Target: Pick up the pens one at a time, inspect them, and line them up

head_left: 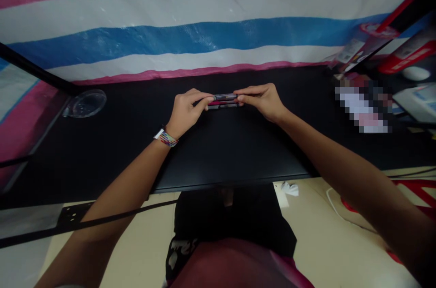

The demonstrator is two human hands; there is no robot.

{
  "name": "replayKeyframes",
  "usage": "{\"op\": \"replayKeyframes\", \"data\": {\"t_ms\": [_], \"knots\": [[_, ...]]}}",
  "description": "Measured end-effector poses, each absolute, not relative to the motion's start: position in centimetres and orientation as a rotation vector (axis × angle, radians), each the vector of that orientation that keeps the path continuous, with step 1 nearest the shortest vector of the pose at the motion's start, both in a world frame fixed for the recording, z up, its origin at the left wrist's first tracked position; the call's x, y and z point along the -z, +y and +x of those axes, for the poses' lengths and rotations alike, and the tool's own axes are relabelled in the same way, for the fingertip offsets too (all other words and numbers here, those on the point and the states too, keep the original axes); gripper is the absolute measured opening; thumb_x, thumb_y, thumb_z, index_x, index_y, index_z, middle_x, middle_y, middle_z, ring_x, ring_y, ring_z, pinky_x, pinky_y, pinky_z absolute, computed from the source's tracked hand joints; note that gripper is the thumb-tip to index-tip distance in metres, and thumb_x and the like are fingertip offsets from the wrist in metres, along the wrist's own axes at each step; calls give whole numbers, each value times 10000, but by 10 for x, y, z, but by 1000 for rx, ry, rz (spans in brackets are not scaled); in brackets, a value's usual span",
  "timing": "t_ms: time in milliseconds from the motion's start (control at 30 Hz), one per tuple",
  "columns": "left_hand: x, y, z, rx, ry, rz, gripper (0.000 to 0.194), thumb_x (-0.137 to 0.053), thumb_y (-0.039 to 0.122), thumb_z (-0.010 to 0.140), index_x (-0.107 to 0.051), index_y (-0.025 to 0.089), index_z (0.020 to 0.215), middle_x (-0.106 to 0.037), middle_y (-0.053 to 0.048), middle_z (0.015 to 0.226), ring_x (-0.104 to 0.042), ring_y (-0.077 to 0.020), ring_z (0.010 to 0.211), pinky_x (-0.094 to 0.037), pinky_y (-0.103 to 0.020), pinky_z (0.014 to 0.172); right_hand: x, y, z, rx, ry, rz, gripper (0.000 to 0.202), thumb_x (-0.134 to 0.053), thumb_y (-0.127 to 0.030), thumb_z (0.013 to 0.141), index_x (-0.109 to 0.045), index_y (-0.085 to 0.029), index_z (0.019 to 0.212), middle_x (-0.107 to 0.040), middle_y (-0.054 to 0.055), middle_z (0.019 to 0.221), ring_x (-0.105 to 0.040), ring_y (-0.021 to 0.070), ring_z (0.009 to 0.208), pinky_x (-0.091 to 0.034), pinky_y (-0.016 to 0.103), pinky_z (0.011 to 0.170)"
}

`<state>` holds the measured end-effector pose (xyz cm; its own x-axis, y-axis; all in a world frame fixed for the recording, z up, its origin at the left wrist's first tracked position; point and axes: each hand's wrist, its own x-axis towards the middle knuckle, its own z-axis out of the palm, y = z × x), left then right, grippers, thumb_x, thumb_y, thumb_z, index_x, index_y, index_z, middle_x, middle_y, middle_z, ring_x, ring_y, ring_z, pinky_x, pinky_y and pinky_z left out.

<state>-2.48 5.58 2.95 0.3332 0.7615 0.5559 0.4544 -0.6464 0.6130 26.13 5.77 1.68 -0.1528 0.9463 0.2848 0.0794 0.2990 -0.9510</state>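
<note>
A small row of pens (224,101) lies crosswise over the black table (225,151), one with a red length and others dark or clear. My left hand (189,108) pinches the pens' left ends between thumb and fingers. At the right ends, my right hand (265,101) is closed the same way, thumb in front. The fingers cover both tips, so I cannot tell exactly how many pens there are. A colourful woven watch band (167,138) circles my left wrist.
Toward the back left stands a clear round plastic container (88,103). A clear red-rimmed cup (361,45), a red bottle (407,54) and a white box (417,101) crowd the right side. A striped sheet (204,33) hangs behind the table.
</note>
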Motion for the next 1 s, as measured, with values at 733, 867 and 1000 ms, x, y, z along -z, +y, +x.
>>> {"op": "replayKeyframes", "data": {"t_ms": [733,867,1000], "knots": [[-19,72,-28,-1297,1041,1952,300,-831,530,1003,-771,245,1071,-788,-14,816,-761,-183,780,-618,-338,821,-11,64,263,-1154,-1324,-978,375,-1042,-515,734,-925,-284,1006,-872,51,921,-809,247,826,-723,501,913],[-18,73,-29,-1274,1025,1925,288,-779,517,1045,-758,231,1011,-780,-23,808,-770,-180,790,-614,-336,826,-9,66,264,-1158,-1283,-987,379,-1038,-498,738,-925,-278,1025,-873,52,921,-822,255,858,-718,508,950],[-18,73,-29,-1308,995,1906,297,-860,490,983,-735,235,1071,-789,-15,832,-775,-176,804,-616,-326,825,-9,66,264,-1176,-1269,-965,383,-1047,-488,729,-926,-273,1022,-875,52,920,-820,244,841,-719,503,963]]}}
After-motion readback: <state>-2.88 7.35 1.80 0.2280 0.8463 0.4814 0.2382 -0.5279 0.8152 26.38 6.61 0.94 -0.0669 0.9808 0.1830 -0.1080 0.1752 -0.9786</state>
